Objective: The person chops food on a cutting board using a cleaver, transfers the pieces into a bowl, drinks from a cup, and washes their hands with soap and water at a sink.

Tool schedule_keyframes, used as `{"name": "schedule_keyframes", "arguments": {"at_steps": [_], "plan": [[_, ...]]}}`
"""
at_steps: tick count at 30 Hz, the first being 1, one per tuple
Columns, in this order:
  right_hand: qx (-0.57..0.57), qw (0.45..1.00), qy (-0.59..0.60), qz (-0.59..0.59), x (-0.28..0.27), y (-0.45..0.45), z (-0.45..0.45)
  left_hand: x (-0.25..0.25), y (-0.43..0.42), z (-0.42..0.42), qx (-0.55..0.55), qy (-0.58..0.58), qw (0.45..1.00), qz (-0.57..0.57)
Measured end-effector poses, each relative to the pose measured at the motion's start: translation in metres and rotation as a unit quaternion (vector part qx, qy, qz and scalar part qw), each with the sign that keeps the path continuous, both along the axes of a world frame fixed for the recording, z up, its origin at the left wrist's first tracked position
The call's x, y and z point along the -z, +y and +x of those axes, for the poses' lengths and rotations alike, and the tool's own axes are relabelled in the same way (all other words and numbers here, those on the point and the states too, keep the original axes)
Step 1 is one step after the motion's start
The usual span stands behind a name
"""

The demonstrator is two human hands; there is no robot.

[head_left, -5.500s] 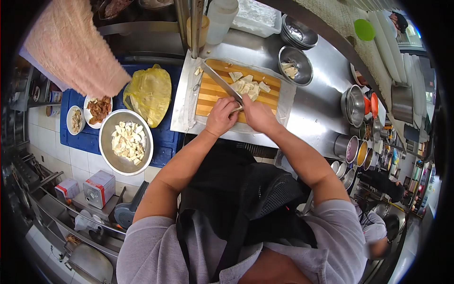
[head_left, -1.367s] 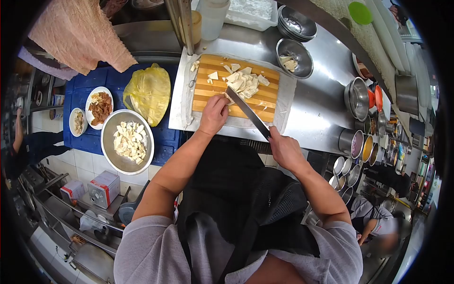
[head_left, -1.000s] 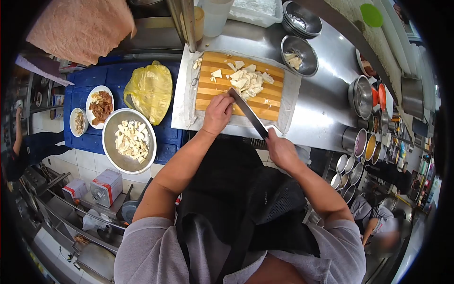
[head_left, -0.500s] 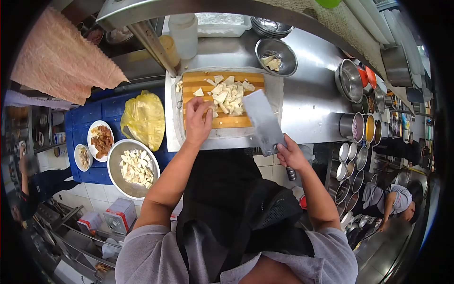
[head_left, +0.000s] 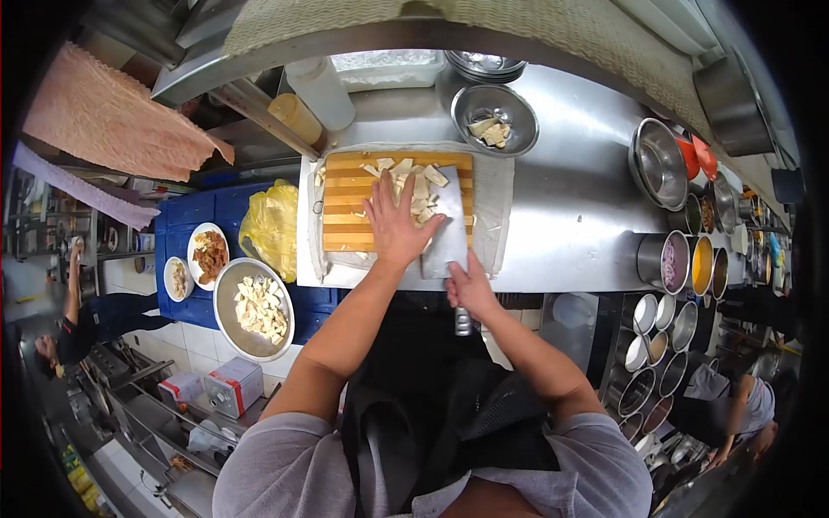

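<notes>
Left hand [head_left: 400, 233], fingers [head_left: 387, 195] splayed over pieces [head_left: 422, 192]; right hand [head_left: 469, 287] clutches knife [head_left: 446, 226] by tabletop's [head_left: 570, 216] front edge; slipping could nick left thumb [head_left: 431, 228]

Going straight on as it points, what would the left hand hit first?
The left hand would probably meet the pale cut pieces just past its fingertips, on the striped cutting board; depth is hard to judge.
</notes>
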State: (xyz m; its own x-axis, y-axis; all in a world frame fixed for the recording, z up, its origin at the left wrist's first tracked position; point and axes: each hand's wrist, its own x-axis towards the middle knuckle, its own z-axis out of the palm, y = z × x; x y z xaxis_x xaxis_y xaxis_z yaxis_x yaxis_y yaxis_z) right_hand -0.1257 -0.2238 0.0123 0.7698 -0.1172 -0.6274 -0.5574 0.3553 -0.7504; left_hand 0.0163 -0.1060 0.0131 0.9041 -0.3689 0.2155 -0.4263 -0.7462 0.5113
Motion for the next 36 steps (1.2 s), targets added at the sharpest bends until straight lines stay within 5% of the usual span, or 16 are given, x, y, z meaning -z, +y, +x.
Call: {"name": "schedule_keyframes", "arguments": {"at_steps": [6, 14, 36], "plan": [[-0.018, 0.998, -0.038, 0.04, 0.016, 0.013, 0.005, 0.007, -0.028, -0.001, -0.124, -0.03, 0.991, 0.028], [-0.102, 0.993, -0.043, 0.051, 0.008, 0.0, 0.007, 0.017, -0.022, -0.01, -0.132, -0.077, 0.979, -0.133], [-0.081, 0.996, -0.034, -0.002, -0.014, 0.069, -0.015, -0.007, 0.039, -0.033, -0.123, -0.085, 0.959, -0.239]]}}
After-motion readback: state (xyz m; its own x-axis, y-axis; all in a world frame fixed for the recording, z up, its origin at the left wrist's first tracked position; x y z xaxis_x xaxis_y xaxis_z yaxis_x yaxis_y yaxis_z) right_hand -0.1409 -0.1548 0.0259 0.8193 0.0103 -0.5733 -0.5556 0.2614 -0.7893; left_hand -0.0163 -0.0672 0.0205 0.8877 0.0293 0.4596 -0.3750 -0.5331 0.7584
